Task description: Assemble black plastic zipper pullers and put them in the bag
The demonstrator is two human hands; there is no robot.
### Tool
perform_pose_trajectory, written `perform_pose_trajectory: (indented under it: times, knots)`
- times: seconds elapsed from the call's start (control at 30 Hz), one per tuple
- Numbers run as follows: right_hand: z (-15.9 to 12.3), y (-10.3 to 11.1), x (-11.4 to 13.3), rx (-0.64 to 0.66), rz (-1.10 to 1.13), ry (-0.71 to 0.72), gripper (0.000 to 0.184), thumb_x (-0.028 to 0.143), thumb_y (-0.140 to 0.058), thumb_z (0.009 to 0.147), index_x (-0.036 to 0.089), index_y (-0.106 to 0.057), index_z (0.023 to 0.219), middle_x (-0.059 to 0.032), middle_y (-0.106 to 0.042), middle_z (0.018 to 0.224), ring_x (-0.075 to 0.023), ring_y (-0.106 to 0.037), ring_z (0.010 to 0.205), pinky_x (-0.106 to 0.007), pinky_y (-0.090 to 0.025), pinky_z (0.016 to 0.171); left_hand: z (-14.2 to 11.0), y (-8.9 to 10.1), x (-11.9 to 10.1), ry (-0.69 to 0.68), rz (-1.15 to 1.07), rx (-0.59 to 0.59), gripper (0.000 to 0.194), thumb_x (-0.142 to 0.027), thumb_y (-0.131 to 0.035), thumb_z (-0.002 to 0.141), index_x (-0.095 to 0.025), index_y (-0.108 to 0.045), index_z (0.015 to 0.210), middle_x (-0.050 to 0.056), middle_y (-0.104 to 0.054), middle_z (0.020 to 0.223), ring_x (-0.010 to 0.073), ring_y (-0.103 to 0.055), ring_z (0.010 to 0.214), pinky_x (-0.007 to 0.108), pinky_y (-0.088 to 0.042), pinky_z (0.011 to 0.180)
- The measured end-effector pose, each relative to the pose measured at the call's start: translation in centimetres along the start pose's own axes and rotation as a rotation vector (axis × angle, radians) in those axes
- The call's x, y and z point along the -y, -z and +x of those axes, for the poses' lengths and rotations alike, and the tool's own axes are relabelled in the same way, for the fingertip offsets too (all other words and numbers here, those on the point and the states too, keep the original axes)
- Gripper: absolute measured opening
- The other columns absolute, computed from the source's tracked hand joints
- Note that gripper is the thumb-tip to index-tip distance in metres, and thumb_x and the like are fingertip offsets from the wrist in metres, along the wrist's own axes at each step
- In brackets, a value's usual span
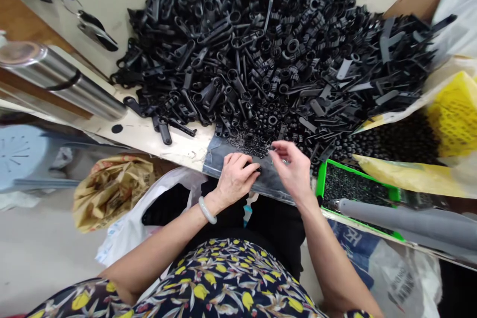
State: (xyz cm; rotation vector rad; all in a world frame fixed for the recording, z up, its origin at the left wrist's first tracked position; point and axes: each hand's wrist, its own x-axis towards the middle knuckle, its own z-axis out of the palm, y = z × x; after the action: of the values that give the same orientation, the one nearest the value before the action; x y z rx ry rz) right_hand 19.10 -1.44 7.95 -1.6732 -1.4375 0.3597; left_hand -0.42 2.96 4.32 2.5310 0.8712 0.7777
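My left hand (236,175) is closed around a small black plastic part (258,169), whose end shows at the fingertips. To its right, my right hand (292,165) has thumb and forefinger pinched together; what lies between them is too small to make out. Both hands are over a dark grey mat (223,151) at the bench's front edge. Tiny black pieces (257,145) are scattered just beyond the fingers. Behind them rises a big heap of black plastic parts (223,49), with rings, long handle-like pieces and flat strips mixed in.
A green-rimmed tray (322,179) of tiny black pieces stands at right, with a grey cylinder (395,211) across it. Beyond is a yellow bag (452,114). A steel flask (63,79) stands at left. Below hang a white bag (122,236) and a brown bag (112,194).
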Motion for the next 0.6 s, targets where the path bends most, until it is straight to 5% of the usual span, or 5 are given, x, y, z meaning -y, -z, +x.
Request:
perform_pose_trajectory:
  times: [0.2,0.33,0.6]
  knots:
    - [-4.8,-0.7,-0.3,0.146,-0.035,0.075,0.021,0.023,-0.060,0.103,0.025,-0.071,0.121,-0.0061,-0.069,0.109,-0.0178,-0.070,0.089,-0.033,-0.060,0.084,-0.2,-0.3,0.0,0.016,0.015,-0.001,0.012,-0.030,-0.064,0.100,-0.023,-0.073,0.105,0.006,-0.070,0.108,0.0253,-0.058,0.106,0.045,-0.040,0.096]
    - [-4.6,-0.7,-0.5,0.187,-0.020,0.146,0.029,0.023,-0.056,0.106,0.027,-0.069,0.131,-0.0076,-0.068,0.115,-0.0191,-0.070,0.099,-0.034,-0.060,0.089,-0.1,-0.2,0.0,0.020,0.021,0.007,0.011,-0.029,-0.063,0.101,-0.023,-0.073,0.101,0.006,-0.071,0.108,0.0245,-0.058,0.105,0.044,-0.041,0.095]
    - [-3.7,-0.2,-0.6,0.224,0.039,0.114,0.020,0.029,-0.058,0.106,0.027,-0.075,0.118,-0.0074,-0.072,0.117,-0.0221,-0.071,0.106,-0.040,-0.060,0.097,-0.1,-0.3,0.0,0.038,0.006,0.004,0.014,-0.031,-0.061,0.102,-0.023,-0.073,0.101,0.006,-0.071,0.108,0.0242,-0.059,0.106,0.045,-0.040,0.095]
